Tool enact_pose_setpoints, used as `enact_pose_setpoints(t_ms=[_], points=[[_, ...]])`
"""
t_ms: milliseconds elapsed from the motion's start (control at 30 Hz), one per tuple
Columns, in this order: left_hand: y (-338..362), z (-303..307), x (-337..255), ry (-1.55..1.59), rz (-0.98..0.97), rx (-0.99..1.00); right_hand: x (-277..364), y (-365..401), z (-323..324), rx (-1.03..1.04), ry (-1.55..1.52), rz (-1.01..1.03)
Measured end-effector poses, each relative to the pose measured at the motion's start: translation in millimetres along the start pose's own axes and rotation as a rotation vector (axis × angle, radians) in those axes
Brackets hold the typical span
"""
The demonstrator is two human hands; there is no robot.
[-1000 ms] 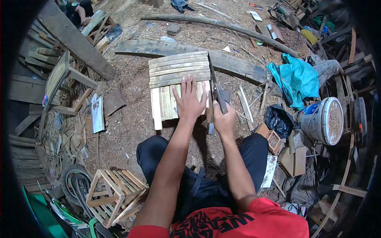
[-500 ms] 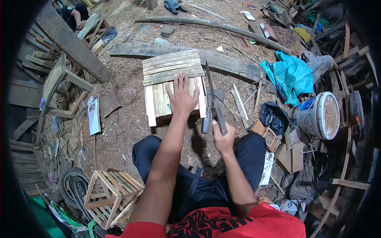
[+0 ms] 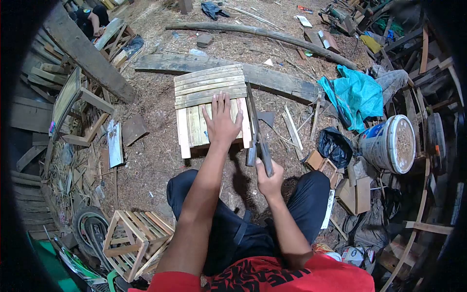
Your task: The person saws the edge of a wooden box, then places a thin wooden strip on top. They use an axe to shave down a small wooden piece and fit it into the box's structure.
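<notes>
A small slatted wooden piece [image 3: 210,87], like a little stool or house roof, stands on the littered ground in front of me. Curved slats cover its far part, and paler boards [image 3: 194,121] show nearer me. My left hand [image 3: 224,121] lies flat on it with fingers spread, pressing on the near slats and boards. In my closed right hand [image 3: 270,181] is the handle of a long-bladed tool [image 3: 259,136]. Its narrow dark blade points away from me, along the right edge of the wooden piece. Teeth cannot be made out, nor whether the blade touches the wood.
A thick plank [image 3: 282,82] lies behind the wooden piece, with a long pole [image 3: 262,33] farther off. To the right are a teal tarp [image 3: 355,97] and a white bucket [image 3: 389,143]. A slatted crate [image 3: 136,243] sits lower left. Another person [image 3: 90,22] is at upper left.
My right hand has moved slightly down and left, bringing the blade from beside the wooden piece in against its right edge. My left hand stays flat on the wood.
</notes>
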State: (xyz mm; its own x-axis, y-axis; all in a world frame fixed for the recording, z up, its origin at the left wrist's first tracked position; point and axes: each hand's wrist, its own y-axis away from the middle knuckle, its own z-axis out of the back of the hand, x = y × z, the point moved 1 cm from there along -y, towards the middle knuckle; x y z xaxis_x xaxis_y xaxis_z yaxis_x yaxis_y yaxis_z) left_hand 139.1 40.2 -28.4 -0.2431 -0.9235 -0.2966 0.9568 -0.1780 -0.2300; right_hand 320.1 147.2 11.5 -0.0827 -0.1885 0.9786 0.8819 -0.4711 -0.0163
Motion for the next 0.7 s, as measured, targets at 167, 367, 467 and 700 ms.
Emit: enact_pose_setpoints(t_ms=[167, 367, 467, 700], points=[[-1.3, 0.0, 2.0, -0.036, -0.025, -0.007, -0.8, -55.3, -21.1, -0.025, -0.006, 0.035], [-3.7, -1.0, 1.6, -0.049, -0.024, 0.002, 2.7, -10.6, -3.2, -0.017, 0.036, 0.058], [-8.8, 1.8, 0.3, -0.01, -0.002, 0.009, -3.4, -12.1, -5.1, -0.06, 0.047, 0.033], [-2.4, 0.1, 0.0, -0.041, -0.004, 0.031, -2.0, -22.6, -7.9, -0.049, 0.013, 0.068]])
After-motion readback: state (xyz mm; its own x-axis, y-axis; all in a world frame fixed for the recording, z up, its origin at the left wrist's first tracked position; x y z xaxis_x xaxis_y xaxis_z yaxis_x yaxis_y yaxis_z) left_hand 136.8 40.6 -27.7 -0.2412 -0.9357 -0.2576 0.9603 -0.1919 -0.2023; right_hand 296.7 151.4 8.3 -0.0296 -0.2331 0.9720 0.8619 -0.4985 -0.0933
